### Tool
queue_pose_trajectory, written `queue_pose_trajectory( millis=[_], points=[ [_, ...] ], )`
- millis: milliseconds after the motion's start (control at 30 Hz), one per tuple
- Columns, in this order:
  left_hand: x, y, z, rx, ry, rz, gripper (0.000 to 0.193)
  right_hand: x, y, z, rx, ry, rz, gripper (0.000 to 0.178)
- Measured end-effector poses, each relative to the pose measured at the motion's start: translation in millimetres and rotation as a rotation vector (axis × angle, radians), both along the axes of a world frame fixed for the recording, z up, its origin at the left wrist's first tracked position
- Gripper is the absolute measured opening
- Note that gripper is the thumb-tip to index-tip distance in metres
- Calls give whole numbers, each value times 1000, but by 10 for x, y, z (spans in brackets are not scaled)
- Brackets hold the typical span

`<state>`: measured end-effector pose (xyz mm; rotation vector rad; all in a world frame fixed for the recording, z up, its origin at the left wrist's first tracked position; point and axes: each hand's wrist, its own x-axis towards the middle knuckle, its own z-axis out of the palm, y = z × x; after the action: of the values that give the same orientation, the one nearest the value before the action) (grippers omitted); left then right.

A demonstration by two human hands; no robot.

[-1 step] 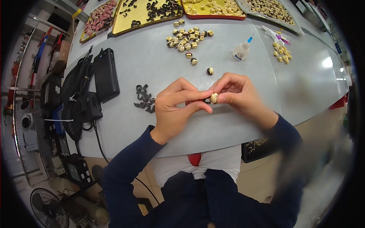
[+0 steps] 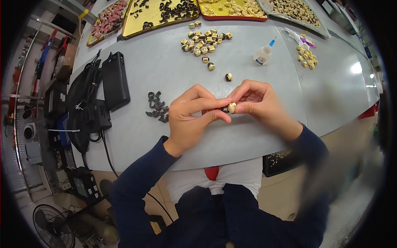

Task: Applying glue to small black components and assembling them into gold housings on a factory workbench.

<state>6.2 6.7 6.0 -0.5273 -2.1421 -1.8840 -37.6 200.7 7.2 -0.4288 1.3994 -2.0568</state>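
Observation:
In front of my chest, both hands meet over the grey table. Between the thumb and fingers of my left hand (image 2: 188, 115) is a small black piece (image 2: 225, 110), mostly hidden; something dark red shows behind those fingers. My right hand (image 2: 264, 104) pinches a small cream-coloured piece (image 2: 232, 108) with thumb and fingertips, close against the black one. Whether the two are joined I cannot tell. Just beyond my fingertips lies a single cream-and-black piece (image 2: 229, 77). Loose black curved pieces (image 2: 157, 108) lie left of my left hand.
Farther off is a heap of cream-and-dark pieces (image 2: 202, 43). A squeeze bottle (image 2: 262, 54) with a blue needle tip stands at right, near loose cream pieces (image 2: 306, 58). Yellow-lined trays (image 2: 142, 18) line the far edge. A black box-shaped device (image 2: 115, 80) with cables sits at left.
The cream piece in my right fingertips has shifted very slightly left, toward the black piece. My left hand looks still.

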Motion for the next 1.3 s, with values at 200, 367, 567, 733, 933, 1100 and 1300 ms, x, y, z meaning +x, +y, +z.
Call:
queue_pose_trajectory(
  millis=[200,367,567,733,933,1100,1300],
  points=[
    [5,21,-4,2,7,-37,36,-4,17,-18,-15,46,43,18],
    [12,10,3,-94,78,18,41,37,-31,67,0,-57,48,26],
    [-63,-84,121,-416,245,105,40,0,-8,82,5,-184,119,28],
    [-239,-746,334,-704,90,254,33,-94,111,71,280,67,-100,24],
    [-126,-988,313,-870,-211,318,17,-219,92,-20,328,389,-331,30],
    [-149,-920,271,-817,-259,295,14,-189,48,12,354,426,-436,34],
    [-159,-906,226,-845,-120,323,12,-136,153,13,347,641,-708,35]
  ],
)
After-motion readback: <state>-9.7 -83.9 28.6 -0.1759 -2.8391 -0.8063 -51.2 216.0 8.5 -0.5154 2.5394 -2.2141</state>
